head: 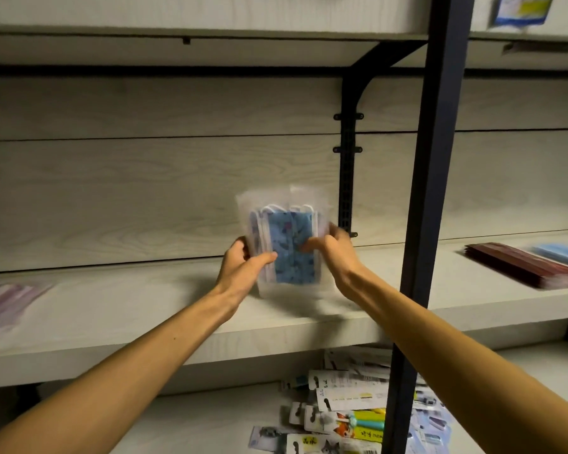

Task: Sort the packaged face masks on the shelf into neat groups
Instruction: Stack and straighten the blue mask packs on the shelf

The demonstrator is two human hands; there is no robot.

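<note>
Both my hands hold up a small bundle of clear packets with blue patterned face masks above the middle shelf. My left hand grips the bundle's left edge, thumb across the front. My right hand pinches its right side. The packets stand upright, their lower edge close to the shelf board; the image is blurred. A purple mask stack lies at the shelf's far left. Dark red masks and light blue masks lie at the right.
A dark metal upright post crosses in front of my right forearm, with a bracket behind the bundle. On the lower shelf lies a loose heap of carded packages. Another package sits on the top shelf at right.
</note>
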